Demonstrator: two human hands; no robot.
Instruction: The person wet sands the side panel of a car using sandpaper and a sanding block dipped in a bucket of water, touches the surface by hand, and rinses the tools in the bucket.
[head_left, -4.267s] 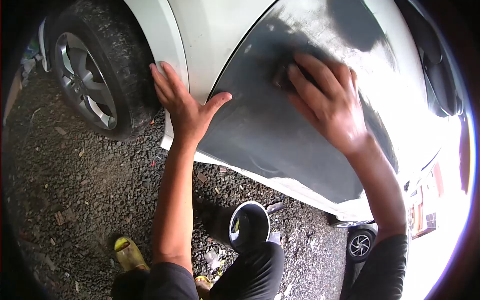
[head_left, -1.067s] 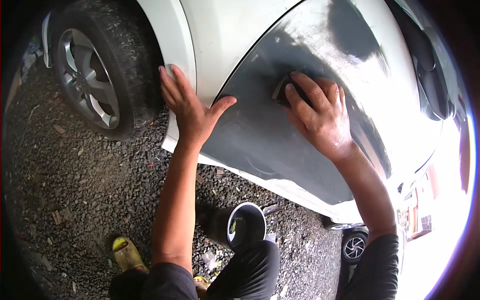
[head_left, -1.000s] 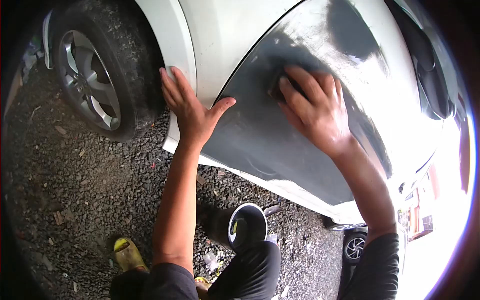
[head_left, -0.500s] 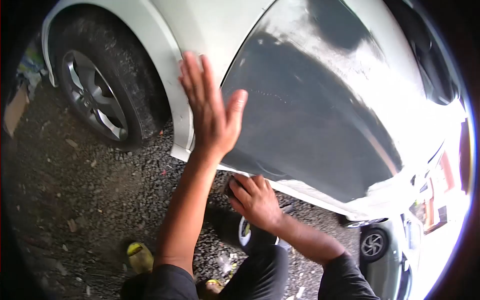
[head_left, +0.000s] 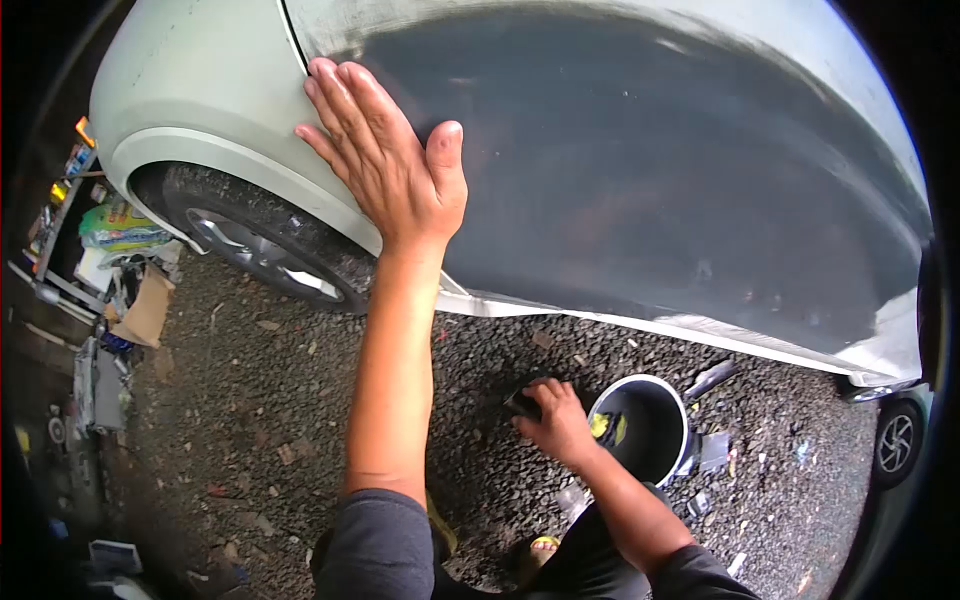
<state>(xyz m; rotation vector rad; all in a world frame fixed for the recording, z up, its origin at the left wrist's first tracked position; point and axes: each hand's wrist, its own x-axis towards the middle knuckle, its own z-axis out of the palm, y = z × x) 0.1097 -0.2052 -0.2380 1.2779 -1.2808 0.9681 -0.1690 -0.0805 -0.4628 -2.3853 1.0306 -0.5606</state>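
Note:
My left hand (head_left: 385, 165) is flat with its thumb spread, over the seam between the pale fender and the dark grey patch on the car door (head_left: 640, 190). Whether the palm presses on the metal cannot be made out. Lower down, my right hand (head_left: 562, 425) curls around a small dark block (head_left: 522, 404), below the sill and above the gravel. Just to its right stands a dark bucket (head_left: 655, 440) with a pale rim. Something yellow-green (head_left: 601, 426) shows inside the bucket.
The car's wheel (head_left: 265, 245) is at the left under the fender (head_left: 200, 80). A torn cardboard box (head_left: 146, 305) and a cluttered rack (head_left: 65, 215) stand farther left. Gravel (head_left: 260, 400) covers the ground. Another car's wheel (head_left: 899, 443) is at the right edge.
My right hand has gone from the door's lower edge down beside the bucket, still gripping the dark block. My left hand stays raised at the car's side. The view has turned, showing more of the door.

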